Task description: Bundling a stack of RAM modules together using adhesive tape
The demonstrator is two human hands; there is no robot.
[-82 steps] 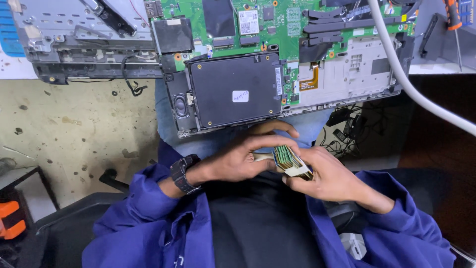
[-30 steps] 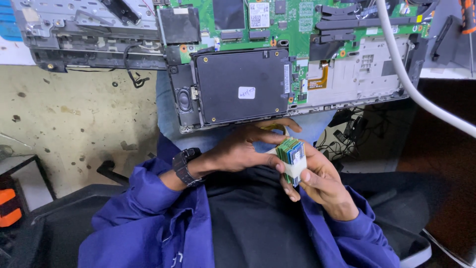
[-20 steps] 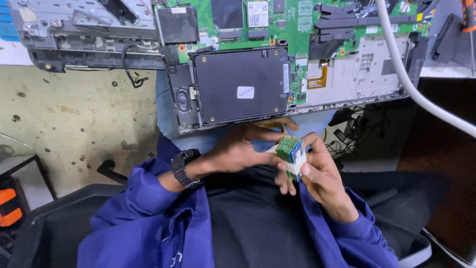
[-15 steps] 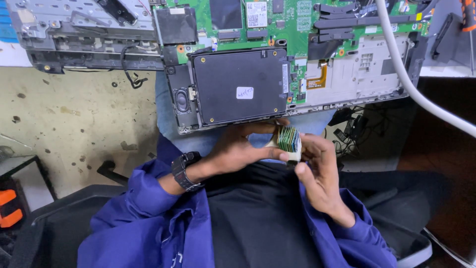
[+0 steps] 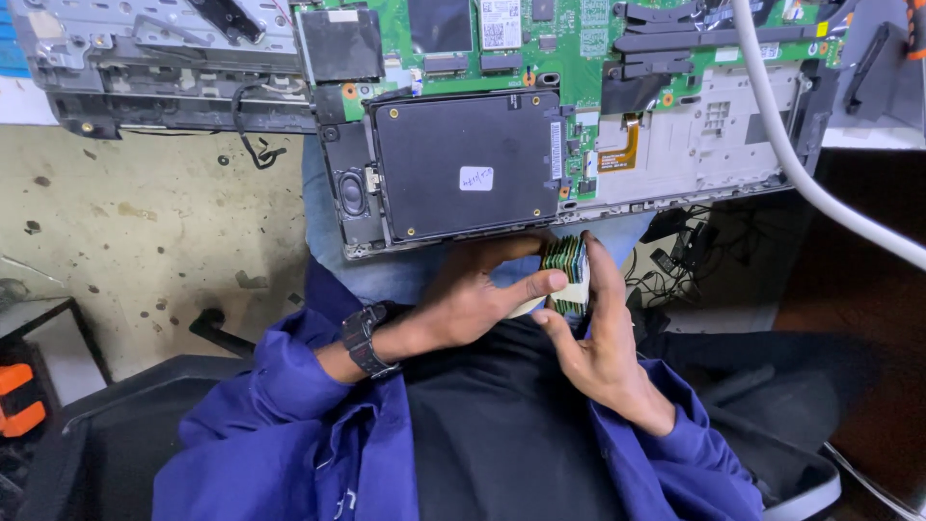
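Note:
A small stack of green memory modules (image 5: 565, 268) stands on edge in front of my chest, held between both hands. My left hand (image 5: 473, 299), with a black watch on its wrist, closes around the stack from the left, the thumb pressing its side. From the right my right hand (image 5: 603, 333) grips it, fingers upright along its side. Just above the hands lies an opened laptop (image 5: 540, 116), underside up, showing a green circuit board and a black flat drive (image 5: 468, 164).
A thick white cable (image 5: 801, 169) runs diagonally across the right side. Tangled black cables (image 5: 690, 251) lie under the laptop's right edge. A stained beige floor (image 5: 145, 251) shows at left, with an orange tool (image 5: 14, 400) at the far left edge. I sit in a black chair.
The stack has been turned from lying flat between my hands to standing on edge and raised closer to the laptop. My right hand rotated upright along it.

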